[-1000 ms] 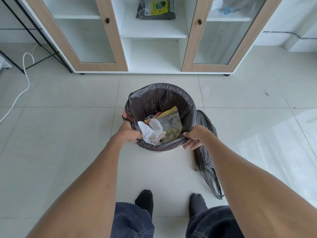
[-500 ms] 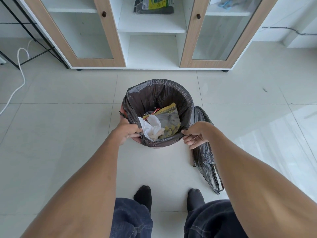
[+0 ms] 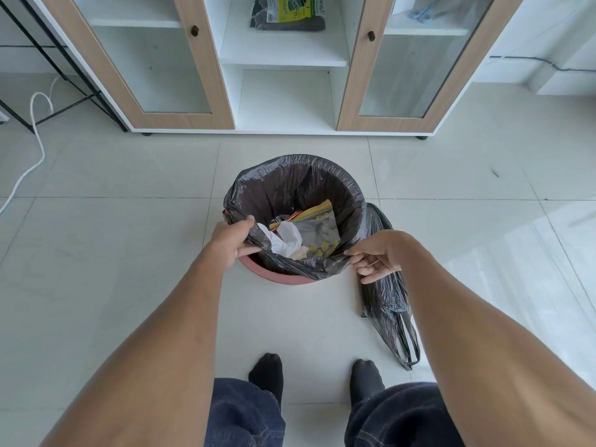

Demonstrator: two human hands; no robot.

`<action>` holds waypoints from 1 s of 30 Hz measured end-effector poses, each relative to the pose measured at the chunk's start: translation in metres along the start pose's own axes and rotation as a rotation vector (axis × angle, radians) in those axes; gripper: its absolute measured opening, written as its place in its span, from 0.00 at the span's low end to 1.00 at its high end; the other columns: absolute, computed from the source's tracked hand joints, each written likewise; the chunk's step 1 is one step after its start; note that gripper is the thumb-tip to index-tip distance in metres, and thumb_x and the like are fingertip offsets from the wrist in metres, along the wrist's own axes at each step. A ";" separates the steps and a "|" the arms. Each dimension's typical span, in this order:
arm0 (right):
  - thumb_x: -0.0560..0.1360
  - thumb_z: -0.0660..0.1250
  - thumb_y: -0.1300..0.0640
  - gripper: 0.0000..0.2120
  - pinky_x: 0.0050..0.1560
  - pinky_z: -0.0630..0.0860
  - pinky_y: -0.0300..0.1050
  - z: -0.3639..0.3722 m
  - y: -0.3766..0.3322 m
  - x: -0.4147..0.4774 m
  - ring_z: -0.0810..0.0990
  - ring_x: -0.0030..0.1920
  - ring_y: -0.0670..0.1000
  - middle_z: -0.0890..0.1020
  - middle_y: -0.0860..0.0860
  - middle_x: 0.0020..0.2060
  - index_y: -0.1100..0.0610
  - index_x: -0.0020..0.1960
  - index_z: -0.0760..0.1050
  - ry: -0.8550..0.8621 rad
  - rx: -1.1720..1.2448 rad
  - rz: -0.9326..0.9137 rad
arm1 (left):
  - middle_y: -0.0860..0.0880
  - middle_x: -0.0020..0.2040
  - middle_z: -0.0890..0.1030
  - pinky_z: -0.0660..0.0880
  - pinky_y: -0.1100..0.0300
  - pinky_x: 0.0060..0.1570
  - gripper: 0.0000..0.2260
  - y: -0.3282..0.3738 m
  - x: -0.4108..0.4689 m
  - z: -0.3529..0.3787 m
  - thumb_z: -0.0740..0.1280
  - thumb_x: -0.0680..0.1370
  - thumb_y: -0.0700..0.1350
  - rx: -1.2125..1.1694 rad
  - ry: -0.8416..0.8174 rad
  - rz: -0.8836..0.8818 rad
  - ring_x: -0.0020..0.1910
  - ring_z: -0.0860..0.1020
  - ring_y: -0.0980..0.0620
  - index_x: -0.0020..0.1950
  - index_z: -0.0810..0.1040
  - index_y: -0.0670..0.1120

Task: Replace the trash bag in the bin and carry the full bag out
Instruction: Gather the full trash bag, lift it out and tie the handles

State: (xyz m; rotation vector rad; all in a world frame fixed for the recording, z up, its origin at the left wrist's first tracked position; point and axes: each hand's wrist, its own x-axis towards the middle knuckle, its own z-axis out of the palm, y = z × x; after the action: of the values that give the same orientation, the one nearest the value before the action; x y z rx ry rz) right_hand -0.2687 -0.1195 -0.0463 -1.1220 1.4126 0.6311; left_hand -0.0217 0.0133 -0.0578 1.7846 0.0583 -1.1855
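A round red bin [image 3: 274,274] stands on the tiled floor, lined with a black trash bag [image 3: 290,185]. Inside lie white crumpled paper [image 3: 285,241] and a clear zip pouch with yellow bits [image 3: 317,232]. My left hand [image 3: 233,241] pinches the bag's near-left edge, lifted off the rim. My right hand [image 3: 374,256] pinches the near-right edge. The bin's red rim shows bare at the front. A second, empty black bag [image 3: 392,304] lies flat on the floor just right of the bin.
A white cabinet [image 3: 283,101] with two wood-framed glass doors stands behind the bin; a pack of bags [image 3: 288,11] lies on its middle shelf. A white cable [image 3: 35,124] and black metal frame legs [image 3: 67,79] are at far left. My socked feet [image 3: 267,372] are below.
Both hands have pulled the bag's front edge up and off the bin, exposing the red rim at the front. The bag's near side has slackened inward.
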 end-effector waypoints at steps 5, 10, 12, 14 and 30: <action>0.78 0.67 0.51 0.18 0.42 0.82 0.50 -0.008 0.001 -0.011 0.85 0.33 0.54 0.84 0.59 0.39 0.59 0.34 0.71 0.032 0.131 -0.020 | 0.39 0.53 0.80 0.81 0.53 0.27 0.13 0.009 -0.003 -0.006 0.61 0.83 0.48 -0.138 0.050 -0.053 0.38 0.82 0.44 0.60 0.73 0.38; 0.80 0.63 0.62 0.14 0.28 0.80 0.48 -0.009 -0.006 -0.025 0.81 0.22 0.55 0.81 0.64 0.27 0.62 0.37 0.68 0.107 0.448 -0.028 | 0.36 0.58 0.81 0.81 0.55 0.26 0.13 0.019 -0.001 -0.006 0.62 0.82 0.43 -0.206 0.066 -0.054 0.37 0.83 0.43 0.63 0.74 0.36; 0.80 0.63 0.60 0.10 0.28 0.80 0.49 -0.008 -0.005 -0.024 0.81 0.21 0.55 0.81 0.64 0.29 0.65 0.42 0.71 0.125 0.510 -0.022 | 0.37 0.59 0.80 0.82 0.56 0.26 0.14 0.020 0.000 -0.006 0.64 0.81 0.43 -0.189 0.085 -0.043 0.37 0.83 0.44 0.65 0.74 0.38; 0.78 0.67 0.56 0.12 0.35 0.82 0.54 -0.011 -0.004 -0.018 0.84 0.27 0.58 0.82 0.63 0.44 0.65 0.54 0.74 0.156 0.506 -0.027 | 0.38 0.58 0.81 0.81 0.57 0.26 0.14 0.019 0.000 -0.008 0.65 0.81 0.43 -0.174 0.110 -0.036 0.36 0.83 0.45 0.64 0.74 0.38; 0.76 0.66 0.64 0.02 0.22 0.75 0.39 -0.013 -0.004 0.021 0.78 0.20 0.51 0.81 0.57 0.37 0.61 0.46 0.77 0.509 0.631 -0.067 | 0.47 0.38 0.81 0.78 0.64 0.23 0.14 0.019 0.015 -0.018 0.71 0.76 0.54 -0.258 0.210 0.028 0.30 0.77 0.54 0.51 0.78 0.44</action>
State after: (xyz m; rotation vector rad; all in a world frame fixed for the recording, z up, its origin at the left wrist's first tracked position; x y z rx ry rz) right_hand -0.2682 -0.1376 -0.0633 -0.8322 1.8193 -0.1787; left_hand 0.0078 0.0094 -0.0554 1.6677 0.2949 -0.9223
